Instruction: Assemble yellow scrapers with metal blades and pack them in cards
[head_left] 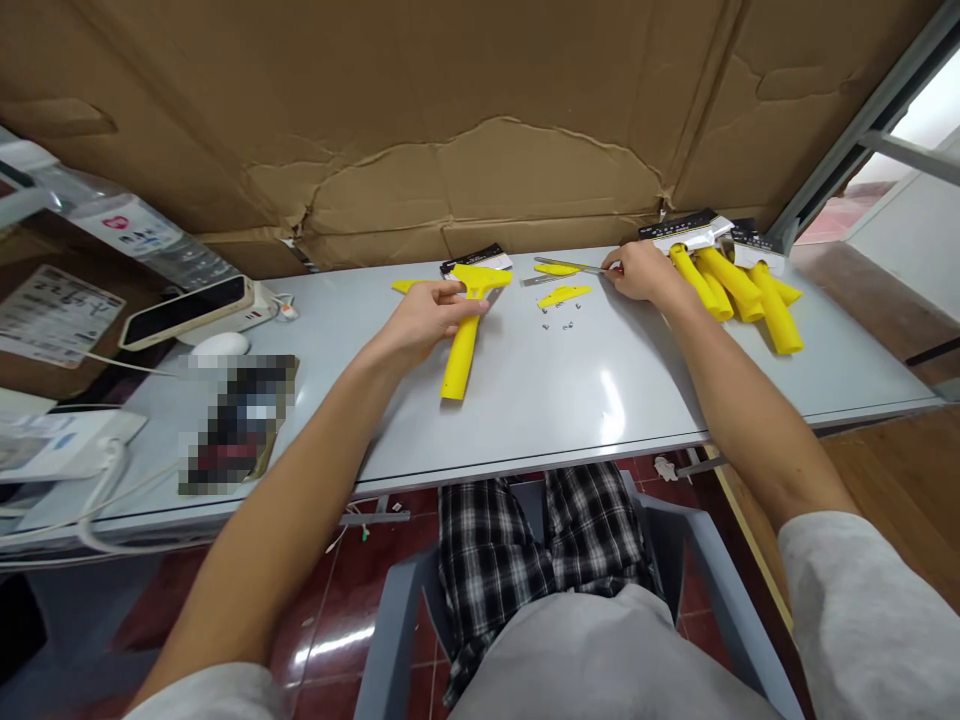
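Silver metal bits (568, 325) near the small, flat yellow plastic plate (564, 296) are too tiny to make out. Left of the plate, the left hand (429, 318) grips a yellow T-shaped plastic handle (460, 362). Right of the plate, the right hand (642, 270) touches a thin grey strip (589, 268) (I can't tell if it's pinching).

I see the left hand (426, 318) near centre, toward ten o'clock, holding a yellow T-shaped handle (461, 362). At two o'clock, the right hand's (643, 270) fingers touch a slim metal strip (589, 267); I can't tell whether they grip. More yellow handles (731, 283) cluster just above three.
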